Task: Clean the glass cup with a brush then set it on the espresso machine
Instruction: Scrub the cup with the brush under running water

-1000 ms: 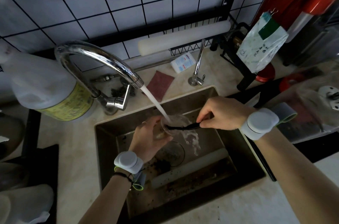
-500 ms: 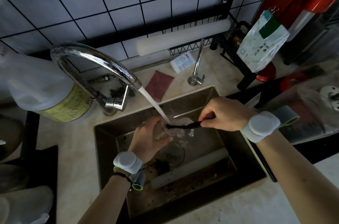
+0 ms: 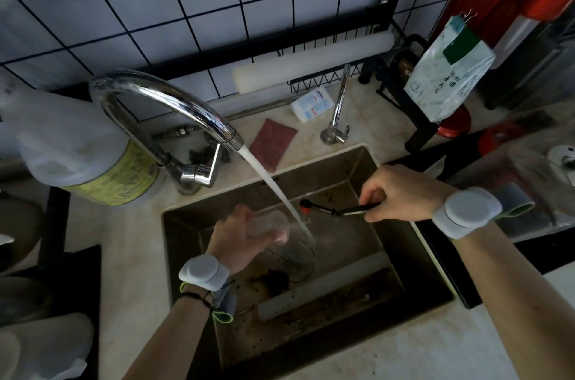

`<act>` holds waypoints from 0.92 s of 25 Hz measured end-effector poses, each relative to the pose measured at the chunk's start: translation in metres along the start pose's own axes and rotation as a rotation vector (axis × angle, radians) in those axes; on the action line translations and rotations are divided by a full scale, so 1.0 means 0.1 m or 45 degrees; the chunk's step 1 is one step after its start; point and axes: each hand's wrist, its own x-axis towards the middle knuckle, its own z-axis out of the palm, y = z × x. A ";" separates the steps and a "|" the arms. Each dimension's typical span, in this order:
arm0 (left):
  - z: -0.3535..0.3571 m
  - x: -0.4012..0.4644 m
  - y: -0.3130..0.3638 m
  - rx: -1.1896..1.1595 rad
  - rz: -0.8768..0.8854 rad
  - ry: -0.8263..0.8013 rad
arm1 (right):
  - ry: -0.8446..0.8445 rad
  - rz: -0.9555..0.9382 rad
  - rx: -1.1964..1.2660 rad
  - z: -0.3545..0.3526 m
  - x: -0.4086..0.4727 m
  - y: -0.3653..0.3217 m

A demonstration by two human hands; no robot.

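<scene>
Over the steel sink [image 3: 413, 274], my left hand [image 3: 236, 242] grips a clear glass cup [image 3: 272, 225], tilted on its side just left of the running water stream [image 3: 280, 196]. My right hand [image 3: 401, 194] pinches the handle of a thin black brush [image 3: 339, 210], held level to the right of the stream. Its head with a red collar points left and is outside the cup. The espresso machine cannot be made out.
A chrome faucet [image 3: 161, 96] arches over the sink's back left corner, next to a large white jug [image 3: 77, 149] with a yellow label. A small tap [image 3: 337, 118], a red scouring pad [image 3: 272, 143] and a hanging plastic bag [image 3: 448, 81] are behind the sink.
The brush has come out of the cup and moved right. The cup has tipped sideways and shifted left, so the water now falls past it into the sink.
</scene>
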 end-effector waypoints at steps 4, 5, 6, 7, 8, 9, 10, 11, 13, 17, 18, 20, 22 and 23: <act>-0.07 0.01 -0.04 -0.091 -0.164 0.012 | -0.038 0.000 -0.051 0.13 0.07 -0.11; -0.07 0.00 -0.04 -0.129 -0.206 0.022 | -0.053 0.008 -0.044 0.16 0.08 -0.12; -0.07 0.00 -0.05 -0.160 -0.243 0.032 | -0.068 0.018 -0.037 0.17 0.09 -0.14; -0.06 0.00 -0.06 -0.177 -0.272 0.047 | -0.082 0.020 -0.035 0.19 0.10 -0.15; -0.06 -0.01 -0.07 -0.200 -0.293 0.060 | -0.093 0.016 -0.031 0.20 0.10 -0.15; -0.04 -0.01 -0.08 -0.254 -0.311 0.065 | -0.097 0.016 -0.022 0.21 0.10 -0.15; -0.03 -0.03 -0.09 -0.345 -0.326 0.057 | -0.096 0.018 -0.008 0.22 0.10 -0.15; -0.01 -0.04 -0.08 -0.464 -0.334 0.040 | -0.095 0.018 0.002 0.23 0.10 -0.15; 0.04 -0.05 -0.03 -0.640 -0.324 0.011 | -0.084 0.011 0.005 0.25 0.11 -0.17; 0.12 -0.01 0.14 -0.693 -0.226 0.006 | -0.042 0.027 0.014 0.24 0.16 -0.22; 0.14 0.01 0.17 -0.680 -0.219 -0.013 | -0.044 0.024 0.011 0.24 0.16 -0.24; 0.21 0.02 0.22 -0.540 -0.168 -0.056 | -0.052 0.008 0.004 0.23 0.18 -0.29; 0.27 0.01 0.25 -0.343 -0.075 -0.072 | -0.061 -0.001 -0.011 0.25 0.19 -0.33; 0.29 0.00 0.27 -0.304 -0.049 -0.060 | -0.068 -0.003 -0.030 0.27 0.19 -0.35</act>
